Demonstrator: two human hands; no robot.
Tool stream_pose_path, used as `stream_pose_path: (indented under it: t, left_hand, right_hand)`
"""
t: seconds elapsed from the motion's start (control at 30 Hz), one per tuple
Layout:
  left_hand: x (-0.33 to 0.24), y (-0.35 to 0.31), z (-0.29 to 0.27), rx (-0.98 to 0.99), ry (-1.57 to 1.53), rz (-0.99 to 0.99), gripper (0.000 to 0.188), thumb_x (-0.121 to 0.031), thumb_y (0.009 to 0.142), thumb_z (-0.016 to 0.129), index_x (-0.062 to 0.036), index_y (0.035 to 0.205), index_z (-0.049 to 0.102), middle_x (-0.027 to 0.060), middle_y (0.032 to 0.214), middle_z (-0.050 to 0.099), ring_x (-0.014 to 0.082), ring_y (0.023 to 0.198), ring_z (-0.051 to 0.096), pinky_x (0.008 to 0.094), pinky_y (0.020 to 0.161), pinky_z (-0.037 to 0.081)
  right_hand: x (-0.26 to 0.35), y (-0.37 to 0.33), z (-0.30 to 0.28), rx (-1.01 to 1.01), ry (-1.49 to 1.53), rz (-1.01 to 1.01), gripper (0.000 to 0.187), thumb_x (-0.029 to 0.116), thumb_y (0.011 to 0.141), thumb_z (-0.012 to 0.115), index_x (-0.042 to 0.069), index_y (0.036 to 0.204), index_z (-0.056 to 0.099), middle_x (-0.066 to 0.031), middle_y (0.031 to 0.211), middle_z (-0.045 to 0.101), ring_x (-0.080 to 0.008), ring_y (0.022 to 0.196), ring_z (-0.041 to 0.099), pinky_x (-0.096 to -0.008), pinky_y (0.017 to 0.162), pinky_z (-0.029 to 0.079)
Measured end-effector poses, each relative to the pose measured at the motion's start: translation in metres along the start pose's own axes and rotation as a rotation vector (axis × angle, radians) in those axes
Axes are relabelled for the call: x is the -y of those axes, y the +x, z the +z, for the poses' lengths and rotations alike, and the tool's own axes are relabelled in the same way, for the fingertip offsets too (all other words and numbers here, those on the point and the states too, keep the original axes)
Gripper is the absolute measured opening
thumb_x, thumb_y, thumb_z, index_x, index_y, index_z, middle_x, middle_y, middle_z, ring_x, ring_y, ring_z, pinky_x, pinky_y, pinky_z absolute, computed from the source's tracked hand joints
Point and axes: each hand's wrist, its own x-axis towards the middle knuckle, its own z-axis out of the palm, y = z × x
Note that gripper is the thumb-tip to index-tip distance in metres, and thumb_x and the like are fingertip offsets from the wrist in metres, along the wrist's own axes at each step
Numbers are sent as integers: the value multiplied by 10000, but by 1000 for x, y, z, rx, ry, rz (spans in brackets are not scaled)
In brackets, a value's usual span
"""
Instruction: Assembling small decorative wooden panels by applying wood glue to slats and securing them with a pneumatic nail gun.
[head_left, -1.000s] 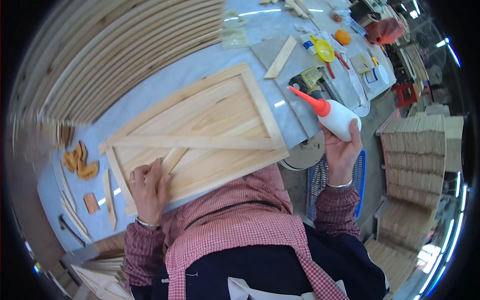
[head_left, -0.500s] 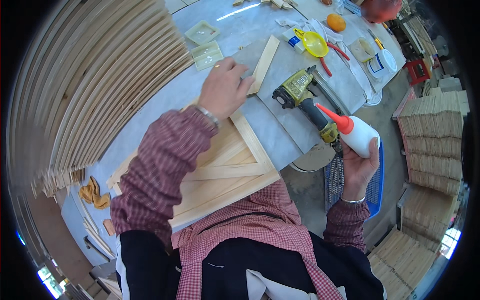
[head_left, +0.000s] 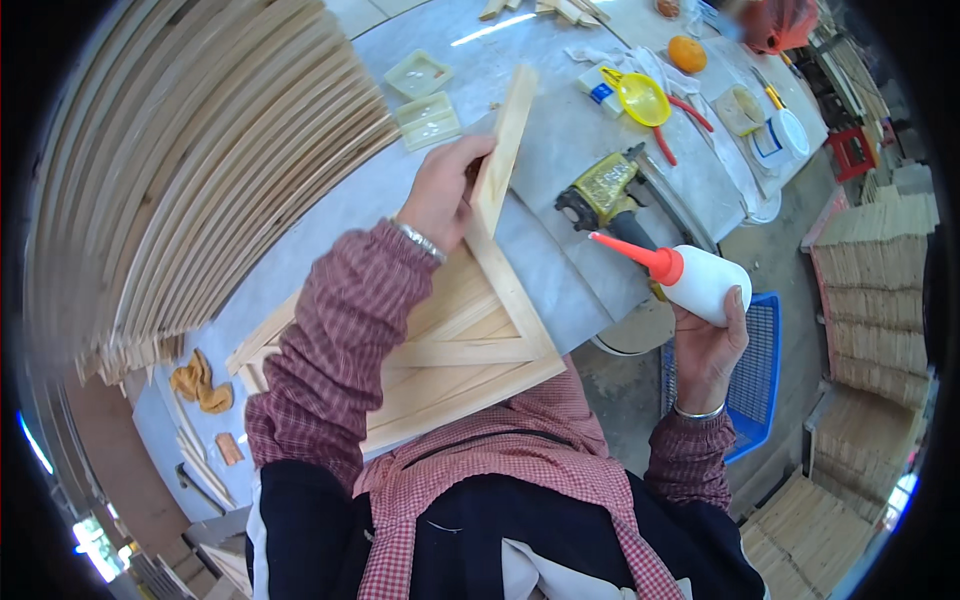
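My left hand [head_left: 443, 190] grips a short flat wooden strip [head_left: 507, 145], raised at a slant above the far corner of a wooden panel [head_left: 440, 385]. That panel lies at the table's near edge, framed with strips and crossed by diagonal braces; my left forearm covers part of it. Off to the right, my right hand [head_left: 710, 345] holds a white squeeze bottle [head_left: 708, 283] with a long red nozzle pointing up and left. Behind the nozzle a yellow-green nail gun [head_left: 603, 190] rests on the table, its lower end partly hidden by the bottle.
Tall stacked wooden strips [head_left: 230, 150] line the left. Two small plastic trays [head_left: 428, 120] sit beyond my left hand. A yellow strainer [head_left: 642, 98], red-handled pliers [head_left: 667, 145] and an orange [head_left: 687, 54] lie at the far right. A blue basket [head_left: 765, 375] stands below the table.
My left hand has closed on the wooden strip and lifted it off the table. The bottle in my right hand has tipped, its nozzle lower and further left.
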Motion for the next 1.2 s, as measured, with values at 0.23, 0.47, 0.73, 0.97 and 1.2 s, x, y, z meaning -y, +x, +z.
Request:
stream_pose_path:
  t: [0.23,0.47,0.73,0.97,1.2]
  left_hand:
    - [6,-102,-24,128,-654,10,288,-256,883,428,-43,1014,570,65,774,585,147,623,526,265,537,415]
    - [14,-159,-27,25,-693,168,273,-304,923,409,-55,950,517,64,763,567,140,590,506,266,518,399]
    - [15,-189,-41,-54,-780,153,371,-347,954,343,-31,868,517,52,736,514,121,552,419,223,456,335]
    - [21,-199,-57,7,-807,212,328,-357,953,391,-52,890,493,56,739,539,130,584,490,254,528,397]
    - [20,-210,-57,-55,-744,195,370,-370,958,350,-42,877,503,43,719,513,116,541,427,231,470,347]
  right_hand:
    - [-21,-47,42,161,-77,49,469,214,843,585,-2,1227,424,-131,1170,528,-256,1089,529,-394,908,449]
    - [-41,-91,67,301,-168,58,532,204,813,632,-22,1237,403,-125,1125,528,-221,1041,542,-356,910,446]
    - [-59,-124,78,365,-226,65,575,207,792,666,-38,1237,396,-129,1122,526,-226,1050,535,-369,919,437]
    - [-70,-134,87,380,-256,14,582,198,784,676,-39,1236,397,-134,1127,524,-233,1058,530,-379,934,424]
    - [-73,-115,95,411,-281,-53,525,170,807,652,-36,1227,413,-141,1166,513,-245,1092,513,-401,949,413]
